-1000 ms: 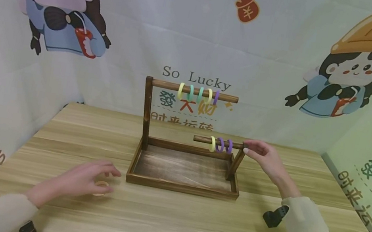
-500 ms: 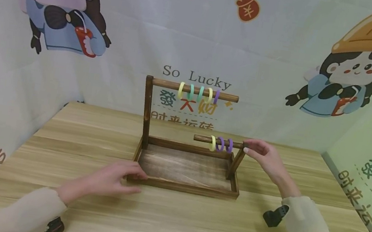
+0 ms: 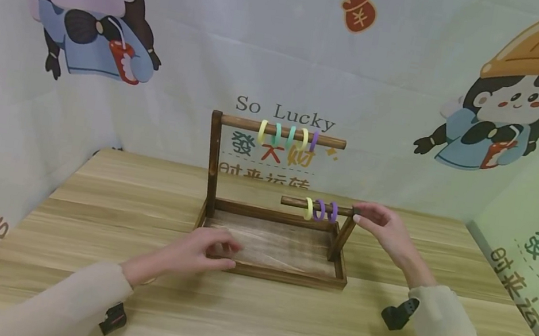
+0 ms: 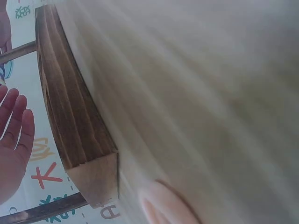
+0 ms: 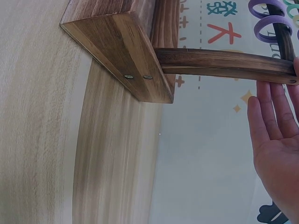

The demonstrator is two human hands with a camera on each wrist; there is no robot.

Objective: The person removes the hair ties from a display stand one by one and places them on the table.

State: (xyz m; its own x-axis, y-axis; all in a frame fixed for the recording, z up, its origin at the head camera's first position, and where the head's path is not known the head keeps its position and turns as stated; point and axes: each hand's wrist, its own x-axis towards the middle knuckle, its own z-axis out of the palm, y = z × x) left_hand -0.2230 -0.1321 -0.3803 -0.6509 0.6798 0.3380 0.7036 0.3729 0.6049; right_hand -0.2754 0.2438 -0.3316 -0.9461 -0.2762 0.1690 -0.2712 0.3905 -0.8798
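A dark wooden rack [image 3: 264, 273] with a tray base and two bars stands mid-table. My left hand [image 3: 202, 248] hovers by the tray's front left rim, fingers loosely bent and holding nothing. My right hand [image 3: 387, 232] pinches the top of the short right post [image 3: 341, 237], thumb in front and fingers behind. On the lower bar [image 3: 292, 201] hang a yellow ring [image 3: 308, 208] and two purple rings. The upper bar [image 3: 239, 123] bears several yellow, green and purple rings. A peach ring [image 4: 161, 200] lies on the table, mostly hidden by my left wrist in the head view.
The tall left post [image 3: 213, 165] carries the upper bar. Behind the wooden table [image 3: 277, 326] hangs a printed cloth [image 3: 203, 53], and more cloth closes off both sides. Each sleeve has a black wrist device [image 3: 396, 315] beneath it.
My left hand has moved right and slightly away from me, from beside the peach ring to over the tray's front left rim. The right hand and the rack stay put.
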